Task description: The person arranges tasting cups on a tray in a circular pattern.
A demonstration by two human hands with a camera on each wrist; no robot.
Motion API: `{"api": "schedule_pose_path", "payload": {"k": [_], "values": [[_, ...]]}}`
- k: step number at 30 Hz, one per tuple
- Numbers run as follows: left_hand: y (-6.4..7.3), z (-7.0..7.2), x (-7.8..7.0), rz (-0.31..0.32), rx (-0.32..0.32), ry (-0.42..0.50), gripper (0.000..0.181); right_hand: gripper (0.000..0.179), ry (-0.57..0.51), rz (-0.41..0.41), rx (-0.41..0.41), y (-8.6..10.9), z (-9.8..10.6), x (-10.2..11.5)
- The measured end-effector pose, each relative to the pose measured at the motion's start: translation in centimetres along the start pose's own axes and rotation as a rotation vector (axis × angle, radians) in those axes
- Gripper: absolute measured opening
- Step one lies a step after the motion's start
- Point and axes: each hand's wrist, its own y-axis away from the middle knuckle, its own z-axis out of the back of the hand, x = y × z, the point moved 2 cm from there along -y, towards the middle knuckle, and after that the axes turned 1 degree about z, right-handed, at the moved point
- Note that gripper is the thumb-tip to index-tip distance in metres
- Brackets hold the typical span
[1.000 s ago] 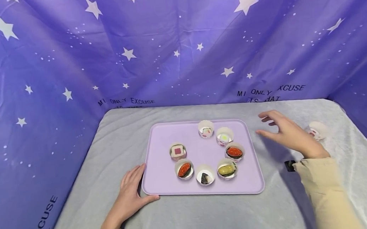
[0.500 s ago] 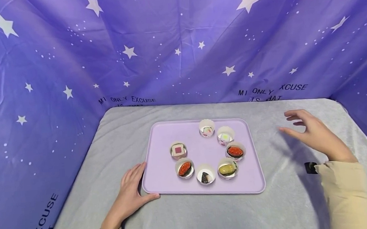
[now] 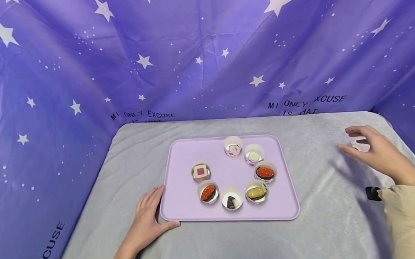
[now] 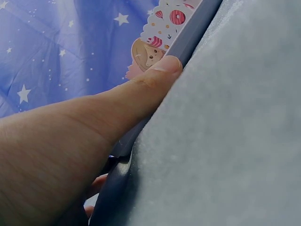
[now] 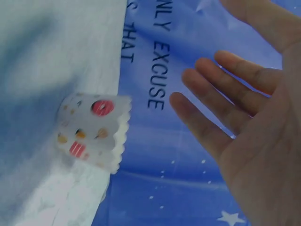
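Observation:
On the lilac tray (image 3: 180,155), several small paper cups stand in a ring open at the upper left. Each holds a sushi piece, among them a rice ball with dark wrap (image 3: 231,202), a yellow-topped piece (image 3: 257,193) and a red-roe piece (image 3: 265,173). My left hand (image 3: 145,220) spans the tray's lower left corner, straight thumb on the front edge and fingers along the left side. Over the table's right side, my right hand (image 3: 379,153) hangs with fingers spread and nothing in them. A loose paper cup (image 5: 91,129) stands beyond it, mostly hidden in the head view.
A grey cloth (image 3: 330,233) covers the table. Behind and at the sides hangs a purple curtain (image 3: 201,33) with white stars. In the left wrist view, a patterned cup (image 4: 167,26) shows behind the tray rim.
My right hand has moved rightward from near the tray's right side to in front of the loose paper cup. My left hand, the tray and its cups stay put.

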Motion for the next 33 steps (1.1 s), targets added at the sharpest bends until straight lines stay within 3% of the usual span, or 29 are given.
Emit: {"api": "schedule_pose_path", "payload": {"k": [10, 17, 24, 29, 33], "values": [[0.0, -0.2, 0.2, 0.009, 0.004, -0.007, 0.113, 0.073, 0.066, -0.123, 0.048, 0.8, 0.1, -2.8], [0.1, 0.0, 0.2, 0.022, 0.008, -0.002, 0.113, 0.075, 0.038, -0.108, -0.011, 0.8, 0.0, -4.4], [1.1, 0.2, 0.6, 0.066, 0.023, -0.001, 0.115, 0.080, 0.005, -0.148, 0.058, 0.2, -0.8, -5.4], [0.7, 0.1, 0.4, 0.043, 0.024, 0.002, 0.116, 0.085, 0.021, -0.187, 0.090, 0.8, -0.9, -6.5], [0.3, 0.0, 0.2, 0.028, 0.025, 0.001, 0.116, 0.084, 0.027, -0.181, 0.068, 0.9, -0.6, -7.3]]}}
